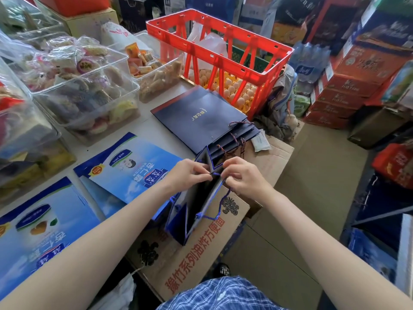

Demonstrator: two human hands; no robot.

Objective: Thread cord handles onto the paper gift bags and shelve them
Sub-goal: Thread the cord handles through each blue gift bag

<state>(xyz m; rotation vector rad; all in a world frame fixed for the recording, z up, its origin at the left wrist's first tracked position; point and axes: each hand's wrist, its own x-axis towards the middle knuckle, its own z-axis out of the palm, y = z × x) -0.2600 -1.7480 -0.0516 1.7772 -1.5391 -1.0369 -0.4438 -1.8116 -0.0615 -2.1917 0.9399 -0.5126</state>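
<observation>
An opened navy gift bag [196, 204] is stood on a cardboard box [201, 249] near the counter [154, 128]. Its blue cord [215, 174] is pinched by left hand [190, 173] and right hand [241, 173], both grips narrow. Flat bags [201, 115] are stacked beyond.

A red plastic crate [220, 52] stands at the bench's [154, 128] far edge, egg trays [237, 88] beneath it. Clear tubs of wrapped snacks [85, 86] line the left side (contents blurred). Pale blue printed cartons [131, 166] lie flat along the near edge.
</observation>
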